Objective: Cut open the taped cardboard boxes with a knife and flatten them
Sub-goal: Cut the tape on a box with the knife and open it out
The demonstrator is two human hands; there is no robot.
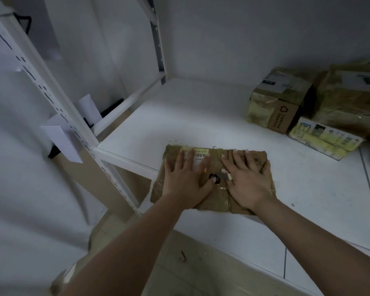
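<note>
A flattened brown cardboard box [217, 201] with glossy tape and a white barcode label lies at about six o'clock on the white tabletop [201, 116], its near left corner hanging a little past the tabletop's front edge. Both hands press down on it with fingers straight and spread wide. The left hand [185, 180] lies palm down over the label side of the box, its thumb reaching toward the middle. The right hand [247, 180] lies flat on the other half, fingers pointing toward twelve o'clock. Between the two thumbs a small dark object with a grey and pale part [221, 177] rests on the cardboard; it is too blurred to tell what it is, or whether either thumb touches it.

At about two o'clock, well apart from the flattened box, stands an upright brown cardboard box wrapped in yellowish tape [278, 99] with a white label on top and a recycling mark on its side. Just beside it at three o'clock sits a larger tape-wrapped brown parcel [350, 99], and in front of these lies a flat white and yellow printed box [323, 136]. At nine to eleven o'clock rises a white perforated metal shelving frame [51, 86] with white paper tags clipped to its upright.
</note>
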